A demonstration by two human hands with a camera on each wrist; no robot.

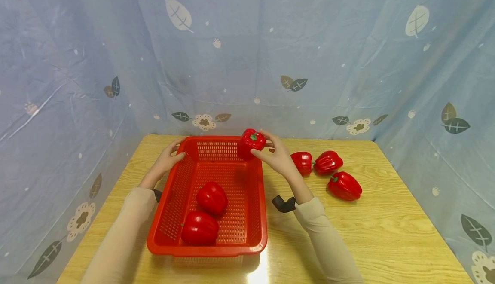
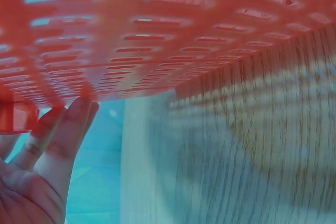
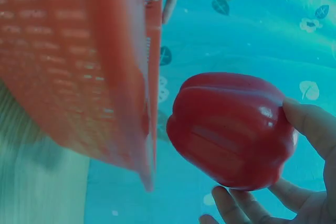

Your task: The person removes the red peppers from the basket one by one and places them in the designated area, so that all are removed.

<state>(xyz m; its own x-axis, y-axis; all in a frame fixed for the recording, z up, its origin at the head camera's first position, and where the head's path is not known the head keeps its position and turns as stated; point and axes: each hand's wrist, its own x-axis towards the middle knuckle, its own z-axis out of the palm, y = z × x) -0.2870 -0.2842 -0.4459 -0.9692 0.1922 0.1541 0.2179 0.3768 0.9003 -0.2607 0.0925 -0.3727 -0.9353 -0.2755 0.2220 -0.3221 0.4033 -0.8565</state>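
My right hand (image 1: 276, 155) pinches a glossy red bell pepper (image 1: 249, 144), blocky and lobed with a green stem, between thumb and fingers at the far right corner of a red plastic basket (image 1: 206, 250). My left hand (image 1: 168, 159) grips the basket's rim near the far left corner, thumb over the edge, fingers against the slotted outer wall. Inside, two smooth peppers (image 1: 212, 198) (image 1: 199, 228) touch near the front left. Right of the basket, three more peppers (image 1: 301, 163) (image 1: 328, 163) (image 1: 345, 186) lie close together on the yellow wood-grain table (image 1: 386, 224). A creased blue curtain (image 1: 239, 60) printed with leaves and flowers hangs around it. My right forearm partly covers the nearest of those three; a reddish sliver (image 1: 272, 150) behind my fingers is too small to make out. The left wrist view cuts off most of that hand.
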